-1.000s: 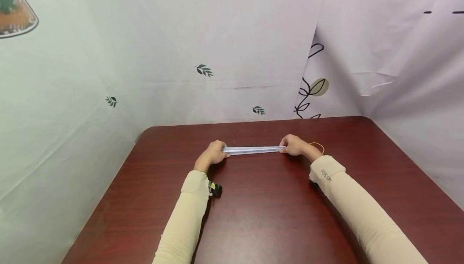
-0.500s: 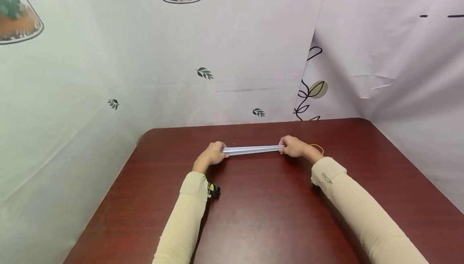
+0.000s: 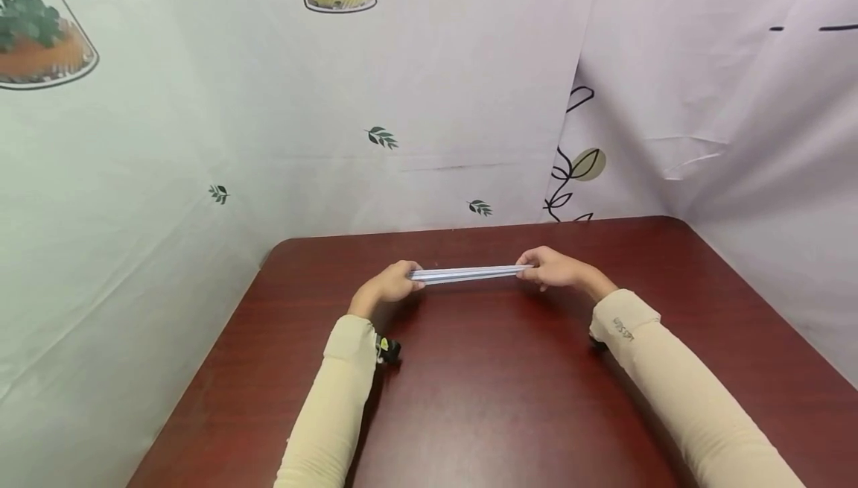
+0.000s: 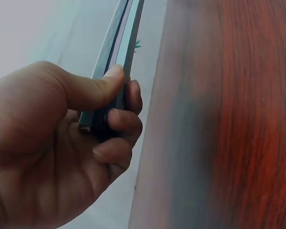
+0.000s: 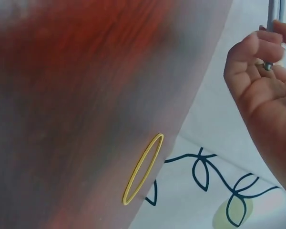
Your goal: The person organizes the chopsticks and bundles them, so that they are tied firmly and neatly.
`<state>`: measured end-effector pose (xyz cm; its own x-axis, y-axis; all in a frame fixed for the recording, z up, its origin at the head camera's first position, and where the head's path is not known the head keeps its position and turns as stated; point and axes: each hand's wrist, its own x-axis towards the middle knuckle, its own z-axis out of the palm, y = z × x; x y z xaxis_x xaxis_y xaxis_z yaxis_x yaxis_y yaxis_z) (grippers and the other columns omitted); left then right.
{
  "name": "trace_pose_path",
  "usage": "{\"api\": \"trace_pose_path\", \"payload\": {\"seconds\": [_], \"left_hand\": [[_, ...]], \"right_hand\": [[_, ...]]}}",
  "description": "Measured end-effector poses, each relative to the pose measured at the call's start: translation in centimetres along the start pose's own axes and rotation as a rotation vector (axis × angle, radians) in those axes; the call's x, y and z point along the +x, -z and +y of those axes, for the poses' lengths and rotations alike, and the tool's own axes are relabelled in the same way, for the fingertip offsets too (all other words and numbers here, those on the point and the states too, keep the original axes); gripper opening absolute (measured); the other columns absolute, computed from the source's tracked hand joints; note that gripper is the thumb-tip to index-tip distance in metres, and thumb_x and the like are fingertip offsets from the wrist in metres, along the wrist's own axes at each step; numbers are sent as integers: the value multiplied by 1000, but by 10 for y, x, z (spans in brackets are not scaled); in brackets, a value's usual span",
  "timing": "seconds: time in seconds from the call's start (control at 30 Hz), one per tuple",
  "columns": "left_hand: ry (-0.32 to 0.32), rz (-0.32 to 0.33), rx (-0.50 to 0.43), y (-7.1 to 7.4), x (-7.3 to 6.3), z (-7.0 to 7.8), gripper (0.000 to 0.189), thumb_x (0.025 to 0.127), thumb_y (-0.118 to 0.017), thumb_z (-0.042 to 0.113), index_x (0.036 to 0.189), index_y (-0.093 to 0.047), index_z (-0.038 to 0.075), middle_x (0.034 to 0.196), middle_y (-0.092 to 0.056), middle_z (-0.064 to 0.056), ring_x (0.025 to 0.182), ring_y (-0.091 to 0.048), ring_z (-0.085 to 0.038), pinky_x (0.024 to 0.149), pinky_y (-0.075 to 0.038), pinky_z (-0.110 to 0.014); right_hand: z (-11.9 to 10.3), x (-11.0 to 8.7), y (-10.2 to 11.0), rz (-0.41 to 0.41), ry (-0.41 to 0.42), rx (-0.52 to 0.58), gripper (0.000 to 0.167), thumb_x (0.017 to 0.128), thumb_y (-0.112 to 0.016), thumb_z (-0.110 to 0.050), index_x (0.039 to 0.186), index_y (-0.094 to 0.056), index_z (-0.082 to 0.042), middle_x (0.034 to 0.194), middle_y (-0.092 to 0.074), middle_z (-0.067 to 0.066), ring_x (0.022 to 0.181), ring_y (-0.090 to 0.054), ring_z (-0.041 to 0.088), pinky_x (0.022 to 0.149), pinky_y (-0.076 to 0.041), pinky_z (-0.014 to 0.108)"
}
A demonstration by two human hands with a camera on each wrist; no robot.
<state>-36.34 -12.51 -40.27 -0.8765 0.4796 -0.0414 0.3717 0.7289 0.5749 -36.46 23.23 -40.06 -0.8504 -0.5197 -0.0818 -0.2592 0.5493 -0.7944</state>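
Reddish tabletop (image 3: 482,384); pale bundle (image 3: 469,274), ends in both grips (image 3: 395,282) (image 3: 555,268).

Passing room lies between the 2 sleeves (image 3: 328,406), the held strips (image 3: 469,274) barring the way beyond.

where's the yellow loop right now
In the right wrist view, below centre, the yellow loop lies on the table by its edge, beside the leafy line drawing and below and left of the right hand.
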Motion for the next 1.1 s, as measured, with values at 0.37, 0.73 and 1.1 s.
{"api": "trace_pose_path", "payload": {"seconds": [0.37,0.73,1.1], "left_hand": [[-72,-4,-107,-1,-4,2,29,97,-61,14,117,-60,-7,101,-64,-11,88,-56,-20,85,-45,-35],[-81,27,-334,-1,-6,7,25,98,-58,12,117,-60,-4,101,-62,-18,84,-52,-21,75,-42,-31],[-75,128,-394,1,-8,23,24,97,-60,9,115,-62,-7,86,-59,-10,68,-46,-17,62,-39,-28]], "right_hand": [[1,-15,-4,33,77,17,32,101,-56,-19,111,-65,10,62,-42,0,53,-44,13,52,-39,26],[-5,-25,-3,99,114,27,30,100,-57,-16,114,-66,8,61,-43,2,52,-44,13,50,-38,26],[-16,-28,-4,168,166,155,26,102,-54,-15,108,-64,8,59,-40,1,49,-40,10,48,-37,25]]}}
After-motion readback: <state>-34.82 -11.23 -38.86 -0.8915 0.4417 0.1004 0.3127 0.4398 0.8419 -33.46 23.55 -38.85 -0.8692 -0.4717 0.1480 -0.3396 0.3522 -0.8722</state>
